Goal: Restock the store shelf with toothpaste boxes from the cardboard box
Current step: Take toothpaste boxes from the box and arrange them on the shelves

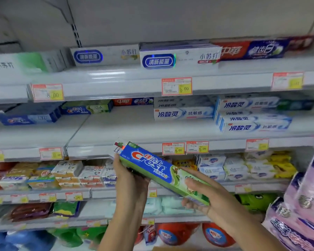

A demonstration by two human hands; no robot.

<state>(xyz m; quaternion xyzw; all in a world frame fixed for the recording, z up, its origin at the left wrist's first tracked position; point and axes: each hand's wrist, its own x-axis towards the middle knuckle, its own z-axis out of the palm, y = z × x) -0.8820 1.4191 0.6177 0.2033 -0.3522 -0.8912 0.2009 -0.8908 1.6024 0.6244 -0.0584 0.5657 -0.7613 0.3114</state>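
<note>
Landmark: middle shelf [116, 131], second board from the top, with a bare surface through its centre.

Crest box [152, 167]: held in the air in front of the middle shelf. Its upper-left end is level with the shelf's front rail. Its lower-right end slopes down below the rail. The printed face is turned up toward the camera.

Second box [117, 148]: a white-and-red carton end shows behind the top of the Crest box, against the shelf rail. Whether it is in the same grip cannot be told.

Left hand [131, 180]: below the shelf rail, under the upper half of the Crest box. The thumb lies along the near-left edge. The other fingers are hidden behind the carton, apparently wrapped round it from beneath.

Right hand [207, 198]: lower again below the shelf. The thumb [190, 183] is pressed on the printed face and the fingers [187, 203] are curled under the lower end, pinching the carton between them.

Box relative to fingers: the carton bridges both hands, one grip near each end. The blue logo panel between the grips is uncovered.

Reason for hold (judgement): a grip near each end steadies a long, light carton and allows it to be aimed. The upturned face lets the brand be matched to the shelf row.

Crest stock [84, 109]: at the left rear of the middle shelf.

White boxes [183, 113]: stacked at the right of the middle shelf.

Likely target (judgement): the bare stretch of the middle shelf beside the Crest stock.

Cardboard box: not plainly in view.
</note>
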